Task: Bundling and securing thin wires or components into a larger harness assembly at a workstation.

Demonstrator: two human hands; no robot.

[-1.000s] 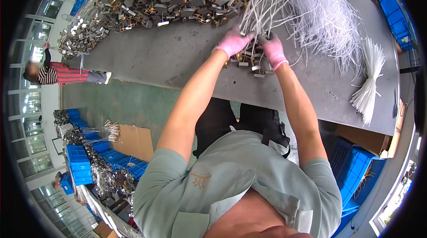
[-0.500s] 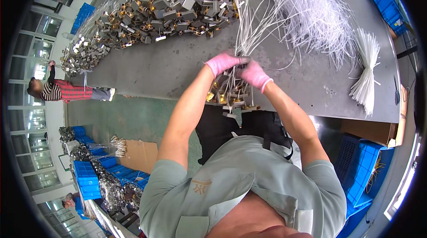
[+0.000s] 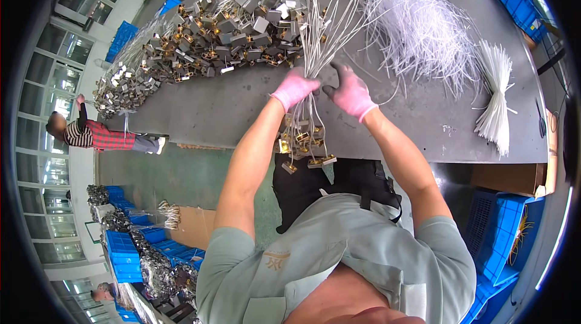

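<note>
Both my hands wear pink gloves. My left hand point(image 3: 295, 89) is closed around a bundle of white wires point(image 3: 324, 27) at its middle. Small metal blocks with brass ends point(image 3: 304, 141) hang from the bundle's lower end over the near edge of the grey table point(image 3: 212, 112). My right hand point(image 3: 351, 92) is beside the bundle, fingers curled and touching the wires from the right. The wires fan out upward above my hands.
A long heap of the same metal blocks point(image 3: 206, 39) lies across the far left of the table. Loose white strands point(image 3: 423, 27) and a tied white bundle point(image 3: 497, 97) lie on the right. Blue crates point(image 3: 502, 227) stand by the table. A person in a striped top point(image 3: 91, 134) sits at left.
The bundle has come closer to the near table edge, its blocks now hanging over it. My hands have shifted along the wires and my right hand has loosened.
</note>
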